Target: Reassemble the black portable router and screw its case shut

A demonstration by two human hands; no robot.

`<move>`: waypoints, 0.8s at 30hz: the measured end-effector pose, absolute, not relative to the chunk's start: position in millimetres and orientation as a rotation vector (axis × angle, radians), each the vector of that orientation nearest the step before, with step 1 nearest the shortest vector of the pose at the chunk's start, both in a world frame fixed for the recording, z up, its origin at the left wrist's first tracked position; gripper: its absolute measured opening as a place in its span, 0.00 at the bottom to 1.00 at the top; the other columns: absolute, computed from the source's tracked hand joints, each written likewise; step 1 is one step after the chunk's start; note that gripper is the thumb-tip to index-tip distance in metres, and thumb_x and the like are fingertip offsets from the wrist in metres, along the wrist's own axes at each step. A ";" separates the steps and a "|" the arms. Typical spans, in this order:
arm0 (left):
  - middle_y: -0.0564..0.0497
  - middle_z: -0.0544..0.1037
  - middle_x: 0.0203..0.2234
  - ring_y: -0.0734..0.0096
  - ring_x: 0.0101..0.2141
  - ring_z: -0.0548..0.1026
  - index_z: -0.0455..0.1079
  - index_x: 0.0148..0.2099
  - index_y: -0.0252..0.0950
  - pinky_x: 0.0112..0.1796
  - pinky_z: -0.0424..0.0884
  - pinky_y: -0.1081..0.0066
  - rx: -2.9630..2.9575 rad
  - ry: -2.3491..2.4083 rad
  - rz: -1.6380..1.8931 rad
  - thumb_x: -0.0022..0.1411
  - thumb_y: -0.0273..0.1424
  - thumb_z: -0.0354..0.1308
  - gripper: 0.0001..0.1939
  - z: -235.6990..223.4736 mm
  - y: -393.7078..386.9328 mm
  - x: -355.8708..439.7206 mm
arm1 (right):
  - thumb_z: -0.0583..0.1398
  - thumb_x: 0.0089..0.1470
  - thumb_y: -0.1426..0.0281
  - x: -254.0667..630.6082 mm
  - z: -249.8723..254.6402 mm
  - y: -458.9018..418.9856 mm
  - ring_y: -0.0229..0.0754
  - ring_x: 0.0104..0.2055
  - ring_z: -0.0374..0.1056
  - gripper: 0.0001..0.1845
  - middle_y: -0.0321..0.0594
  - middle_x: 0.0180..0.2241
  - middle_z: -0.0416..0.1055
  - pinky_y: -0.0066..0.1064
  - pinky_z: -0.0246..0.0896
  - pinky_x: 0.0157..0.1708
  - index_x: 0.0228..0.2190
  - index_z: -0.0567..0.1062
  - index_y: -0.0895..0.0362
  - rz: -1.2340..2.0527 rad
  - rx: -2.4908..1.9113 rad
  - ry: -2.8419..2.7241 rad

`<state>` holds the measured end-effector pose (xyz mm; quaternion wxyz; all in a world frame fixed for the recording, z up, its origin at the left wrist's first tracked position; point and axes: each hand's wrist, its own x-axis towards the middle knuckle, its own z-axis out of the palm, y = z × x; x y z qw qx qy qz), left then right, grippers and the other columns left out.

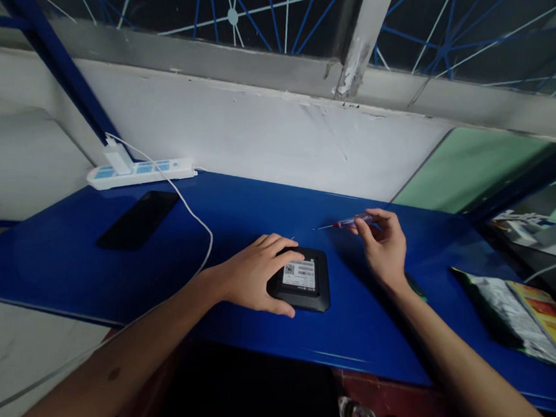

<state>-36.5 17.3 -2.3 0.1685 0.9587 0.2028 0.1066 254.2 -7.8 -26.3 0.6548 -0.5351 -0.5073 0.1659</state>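
Looking down from the head camera, the view shows a black box (pixel 323 278) on a blue table (pixel 248 326), with a white label (pixel 300 273) facing up. The person's two hands are apart. The left hand (pixel 257 273) is clamped on the box at its left side, fingers spread over its top and far edge, thumb along its near edge. The right hand (pixel 384 247), to the right of the box and farther back, pinches a screwdriver (pixel 353 222) between thumb and fingers; its thin tip points left, beyond the box's far edge and apart from it. Something small and pale, too small to tell, lies just past that far edge. Well to the left of the box lies a dark phone (pixel 138 221), and behind the phone, farther from the box, is a white power strip (pixel 164 169) with a charger (pixel 118 157) plugged in. A white cable (pixel 199 218) curves from the charger toward the box, then passes by the left forearm. Well to the right of the box lies a shiny packet (pixel 536 315), its right part yellow and red.
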 end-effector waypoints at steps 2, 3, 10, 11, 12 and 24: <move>0.39 0.63 0.65 0.40 0.63 0.61 0.62 0.67 0.40 0.62 0.59 0.43 2.722 0.575 0.303 0.48 0.61 0.69 0.51 -2.6 17.5 -36.0 | 0.69 0.53 0.58 254.2 -27.0 -7.5 0.43 0.36 0.79 0.19 0.38 0.38 0.76 0.39 0.79 0.41 0.43 0.72 0.51 0.377 -1.217 -1.153; 0.38 0.63 0.66 0.40 0.64 0.61 0.61 0.67 0.40 0.62 0.59 0.42 2.720 0.576 0.301 0.48 0.61 0.69 0.52 -2.5 17.6 -35.7 | 0.69 0.53 0.59 254.2 -27.5 -7.3 0.43 0.36 0.79 0.19 0.38 0.38 0.76 0.39 0.79 0.41 0.43 0.72 0.51 0.376 -1.219 -1.155; 0.38 0.63 0.65 0.39 0.63 0.61 0.61 0.68 0.39 0.61 0.59 0.40 2.697 0.582 0.295 0.48 0.61 0.69 0.53 -1.0 17.2 -35.3 | 0.68 0.53 0.59 250.2 -26.1 -8.8 0.42 0.37 0.78 0.18 0.38 0.38 0.76 0.39 0.79 0.41 0.43 0.72 0.52 0.367 -1.198 -1.156; 0.38 0.63 0.65 0.38 0.63 0.61 0.60 0.68 0.40 0.61 0.59 0.40 2.694 0.582 0.297 0.47 0.61 0.69 0.53 -1.2 17.2 -35.5 | 0.68 0.53 0.59 249.2 -24.3 -9.5 0.42 0.37 0.78 0.18 0.38 0.37 0.76 0.39 0.79 0.41 0.42 0.72 0.52 0.365 -1.191 -1.148; 0.38 0.62 0.66 0.38 0.63 0.61 0.60 0.68 0.40 0.61 0.59 0.40 2.693 0.583 0.297 0.47 0.61 0.69 0.53 -1.5 17.2 -35.5 | 0.69 0.53 0.60 248.5 -22.3 -10.2 0.42 0.36 0.78 0.18 0.38 0.37 0.76 0.38 0.79 0.40 0.42 0.72 0.52 0.363 -1.181 -1.135; 0.38 0.64 0.64 0.40 0.63 0.61 0.59 0.68 0.39 0.62 0.59 0.41 2.665 0.597 0.298 0.47 0.60 0.69 0.54 -2.5 18.6 -35.0 | 0.70 0.52 0.61 249.3 -7.5 -17.5 0.34 0.27 0.71 0.16 0.34 0.32 0.75 0.29 0.73 0.27 0.42 0.78 0.50 0.779 -1.065 -0.916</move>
